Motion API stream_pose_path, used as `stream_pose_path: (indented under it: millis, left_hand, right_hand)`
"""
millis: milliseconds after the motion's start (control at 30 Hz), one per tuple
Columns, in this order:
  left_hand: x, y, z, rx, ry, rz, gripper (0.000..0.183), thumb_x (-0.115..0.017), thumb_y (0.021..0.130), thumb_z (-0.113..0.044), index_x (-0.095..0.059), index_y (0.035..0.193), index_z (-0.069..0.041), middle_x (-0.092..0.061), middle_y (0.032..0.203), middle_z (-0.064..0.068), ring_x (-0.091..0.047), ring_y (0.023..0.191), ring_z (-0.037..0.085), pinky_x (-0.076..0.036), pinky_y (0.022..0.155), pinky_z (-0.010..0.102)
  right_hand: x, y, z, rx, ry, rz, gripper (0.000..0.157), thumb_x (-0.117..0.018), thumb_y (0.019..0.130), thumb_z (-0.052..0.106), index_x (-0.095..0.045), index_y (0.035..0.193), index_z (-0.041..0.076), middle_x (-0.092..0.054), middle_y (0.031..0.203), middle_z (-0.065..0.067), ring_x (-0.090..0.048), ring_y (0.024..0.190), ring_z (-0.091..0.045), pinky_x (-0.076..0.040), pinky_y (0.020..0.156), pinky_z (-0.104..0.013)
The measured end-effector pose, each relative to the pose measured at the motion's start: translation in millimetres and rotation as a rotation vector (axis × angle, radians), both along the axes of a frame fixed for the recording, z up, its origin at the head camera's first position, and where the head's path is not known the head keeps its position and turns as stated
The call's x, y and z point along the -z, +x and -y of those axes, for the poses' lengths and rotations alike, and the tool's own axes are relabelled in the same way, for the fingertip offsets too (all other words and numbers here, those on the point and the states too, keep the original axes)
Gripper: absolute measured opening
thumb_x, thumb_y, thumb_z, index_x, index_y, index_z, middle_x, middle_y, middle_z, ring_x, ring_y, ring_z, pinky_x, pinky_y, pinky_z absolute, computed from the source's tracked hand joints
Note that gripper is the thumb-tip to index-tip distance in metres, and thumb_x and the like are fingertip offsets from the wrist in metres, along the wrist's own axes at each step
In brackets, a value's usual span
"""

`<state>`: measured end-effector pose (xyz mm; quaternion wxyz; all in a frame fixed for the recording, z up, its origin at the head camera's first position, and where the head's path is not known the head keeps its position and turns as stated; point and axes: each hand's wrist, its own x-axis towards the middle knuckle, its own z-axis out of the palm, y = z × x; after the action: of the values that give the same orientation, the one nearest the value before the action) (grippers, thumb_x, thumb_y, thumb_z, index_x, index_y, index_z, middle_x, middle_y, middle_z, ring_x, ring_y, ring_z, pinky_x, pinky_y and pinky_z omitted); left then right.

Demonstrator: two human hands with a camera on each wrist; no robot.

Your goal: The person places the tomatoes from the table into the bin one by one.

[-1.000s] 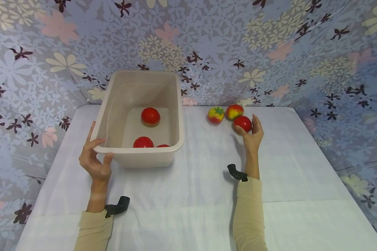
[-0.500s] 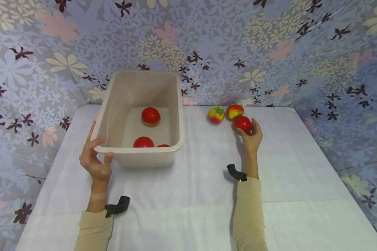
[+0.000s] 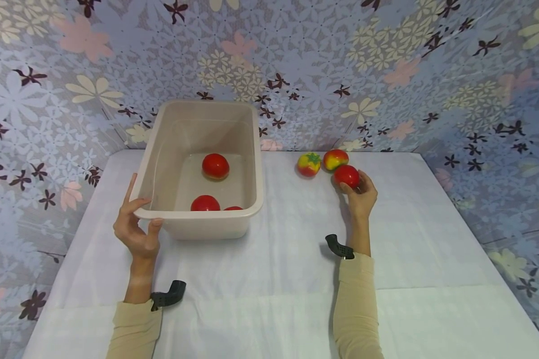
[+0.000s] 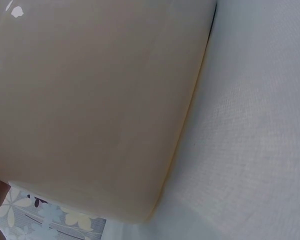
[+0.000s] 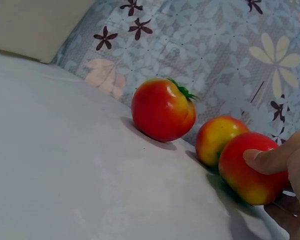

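Note:
At the back right of the head view, my right hand (image 3: 361,198) holds a shiny red tomato (image 3: 346,176) between thumb and fingers. The right wrist view shows the thumb (image 5: 267,159) laid across its side; the tomato's underside is yellowish. Just behind it lies a red-and-yellow tomato (image 3: 335,160). Another tomato (image 3: 308,165), with a green leafy top, sits to their left. My left hand (image 3: 136,229) grips the front left corner of a beige plastic bin (image 3: 213,225), with fingers over the rim and the thumb at the front wall.
Inside the bin are a red tomato (image 3: 215,166) at the middle, another red tomato (image 3: 205,203) near the front, and a third one (image 3: 233,208) mostly hidden by the front rim. A white cloth (image 3: 287,279) covers the table. Flowered fabric (image 3: 296,65) rises behind it.
My right hand's fingers have curled in closer round the red tomato, which has barely shifted. My left hand and the bin have stayed in place.

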<state>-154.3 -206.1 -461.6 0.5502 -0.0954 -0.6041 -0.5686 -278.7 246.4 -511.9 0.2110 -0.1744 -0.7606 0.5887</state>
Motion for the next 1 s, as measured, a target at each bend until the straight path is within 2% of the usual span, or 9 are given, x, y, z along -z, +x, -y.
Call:
stream_pose_path:
  millis: [333,600,1000]
  left_hand:
    - [-0.2,-0.2,-0.1,-0.008,0.002,0.002,0.082,-0.072,0.075,-0.063,-0.055,0.087,0.017,-0.06,0.125,0.032,-0.061,0.119,0.037,-0.053,0.092,0.027]
    - [-1.3,0.2,-0.6,-0.005,0.007,0.0,0.083,-0.073,0.074,-0.063,-0.054,0.087,0.017,-0.059,0.125,0.033,-0.061,0.12,0.036,-0.053,0.093,0.028]
    - [-2.2,0.9,-1.4,0.005,-0.001,-0.002,0.082,-0.072,0.075,-0.062,-0.054,0.087,0.017,-0.059,0.125,0.034,-0.062,0.119,0.034,-0.054,0.093,0.028]
  right_hand:
    - [-19.8,3.7,-1.1,-0.012,-0.079,-0.062,0.057,-0.076,0.082,0.004,-0.057,0.135,0.01,-0.057,0.14,-0.01,-0.054,0.129,-0.025,-0.043,0.109,-0.033]
    - [-31.5,4.7,1.5,-0.03,-0.059,-0.102,0.057,-0.078,0.082,0.009,-0.057,0.135,0.012,-0.057,0.141,-0.008,-0.054,0.13,-0.024,-0.044,0.108,-0.033]
    - [-62.9,10.2,22.1,-0.115,-0.1,-0.244,0.053,-0.079,0.08,0.008,-0.062,0.131,0.012,-0.061,0.136,-0.009,-0.057,0.126,-0.025,-0.047,0.105,-0.035]
